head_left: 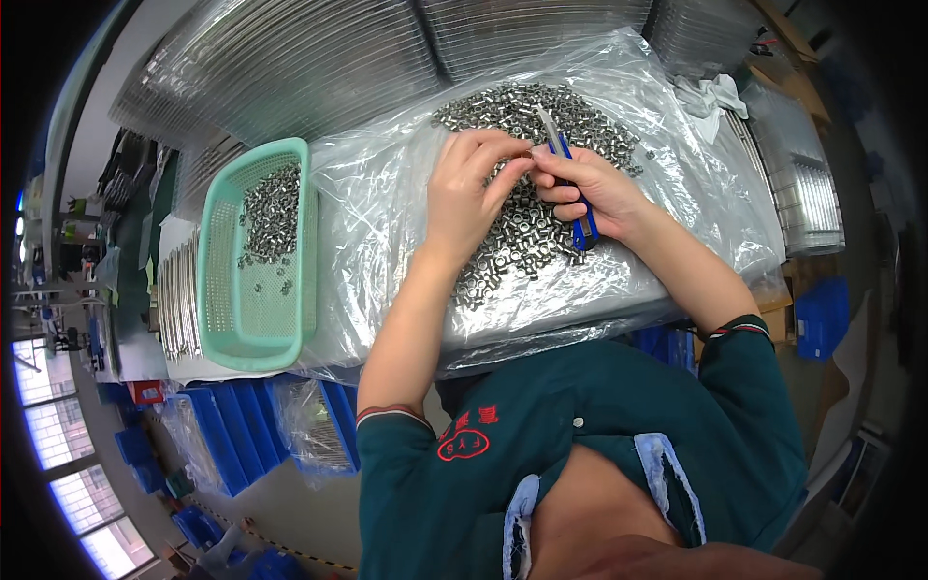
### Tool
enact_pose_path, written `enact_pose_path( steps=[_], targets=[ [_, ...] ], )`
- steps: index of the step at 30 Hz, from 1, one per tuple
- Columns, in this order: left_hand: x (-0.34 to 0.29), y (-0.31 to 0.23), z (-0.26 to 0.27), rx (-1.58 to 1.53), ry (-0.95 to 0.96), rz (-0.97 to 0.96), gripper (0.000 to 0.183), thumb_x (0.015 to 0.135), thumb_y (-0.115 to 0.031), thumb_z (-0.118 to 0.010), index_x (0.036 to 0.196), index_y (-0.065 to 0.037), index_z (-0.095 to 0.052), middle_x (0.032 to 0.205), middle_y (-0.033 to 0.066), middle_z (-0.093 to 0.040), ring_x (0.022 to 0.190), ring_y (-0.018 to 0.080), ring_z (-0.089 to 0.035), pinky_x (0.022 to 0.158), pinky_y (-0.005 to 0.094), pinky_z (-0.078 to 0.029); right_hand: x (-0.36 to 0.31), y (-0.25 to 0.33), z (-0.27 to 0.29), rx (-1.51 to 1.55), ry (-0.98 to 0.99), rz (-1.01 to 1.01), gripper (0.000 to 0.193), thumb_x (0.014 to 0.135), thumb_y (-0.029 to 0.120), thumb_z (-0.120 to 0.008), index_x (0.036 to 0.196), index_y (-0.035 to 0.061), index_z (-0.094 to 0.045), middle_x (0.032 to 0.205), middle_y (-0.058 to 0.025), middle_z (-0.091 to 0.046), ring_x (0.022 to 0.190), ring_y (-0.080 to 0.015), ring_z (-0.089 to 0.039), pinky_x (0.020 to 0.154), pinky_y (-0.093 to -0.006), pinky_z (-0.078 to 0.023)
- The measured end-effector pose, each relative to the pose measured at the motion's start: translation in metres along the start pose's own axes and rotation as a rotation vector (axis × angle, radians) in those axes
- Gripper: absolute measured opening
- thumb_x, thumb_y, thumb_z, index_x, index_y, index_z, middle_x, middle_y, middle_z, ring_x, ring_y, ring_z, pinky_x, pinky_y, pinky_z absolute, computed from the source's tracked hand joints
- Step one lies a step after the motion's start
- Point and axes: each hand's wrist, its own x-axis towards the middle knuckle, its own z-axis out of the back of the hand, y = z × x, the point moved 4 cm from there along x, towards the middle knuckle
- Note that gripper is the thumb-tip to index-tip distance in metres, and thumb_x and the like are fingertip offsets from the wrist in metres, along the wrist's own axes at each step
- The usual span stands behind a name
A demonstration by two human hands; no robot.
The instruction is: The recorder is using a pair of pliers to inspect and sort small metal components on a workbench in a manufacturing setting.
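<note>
My right hand (604, 193) grips a blue utility knife (586, 230), its metal blade pointing away from me. Thumb and fingers of my left hand (469, 188) are pinched together and meet the right fingertips. Whatever small thing they hold between them is too small to make out. Beneath and around both hands lies a heap of small, shiny metal sleeves (522, 253), spread over a clear plastic sheet (372, 242). To the left, a mint-green perforated basket (206, 271) holds more of these small metal parts (271, 213), mostly toward its far end.
Stacked clear plastic trays (290, 68) line the table's far side, with more trays (807, 184) at the right. A white cloth (710, 99) lies near the far right corner. Thin metal rods (179, 300) sit left of the basket. Blue bins (232, 430) stand below the near left edge.
</note>
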Motion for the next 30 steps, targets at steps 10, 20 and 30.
enact_pose_path(
  steps=[10, 20, 30],
  targets=[
    [-0.003, 0.003, -0.005, -0.088, 0.041, 0.070, 0.020, 0.073, -0.005, -0.065, 0.093, -0.006, -0.063, 0.091, 0.0071, -0.058, 0.082, 0.0170, -0.055, 0.064, 0.0258, -0.045, -0.001, 0.002, 0.001, 0.019, -0.011, 0.022, 0.018, 0.085, 0.023, -0.057, 0.083, 0.0065, -0.051, 0.067, 0.0040, -0.047, 0.047, 0.0018, -0.037, 0.035, -0.0119, -0.028],
    [-0.005, 0.005, 0.007, -0.190, -0.051, 0.256, 0.016, 0.076, -0.011, -0.063, 0.089, -0.003, -0.060, 0.087, 0.0077, -0.056, 0.072, 0.0166, -0.054, 0.062, 0.0271, -0.044, 0.001, 0.003, 0.003, 0.046, 0.051, -0.003, 0.030, 0.089, 0.030, -0.049, 0.098, 0.0017, -0.052, 0.065, 0.0057, -0.042, 0.046, 0.0020, -0.033, 0.035, -0.0114, -0.027],
    [0.000, 0.006, 0.007, -0.140, -0.112, 0.269, 0.016, 0.080, -0.009, -0.058, 0.096, -0.004, -0.058, 0.091, 0.0078, -0.055, 0.082, 0.0169, -0.055, 0.065, 0.0262, -0.046, 0.001, 0.001, 0.001, 0.108, 0.084, -0.043, 0.034, 0.090, 0.031, -0.047, 0.102, -0.0006, -0.051, 0.064, 0.0065, -0.041, 0.046, 0.0020, -0.033, 0.035, -0.0114, -0.027]
  ],
)
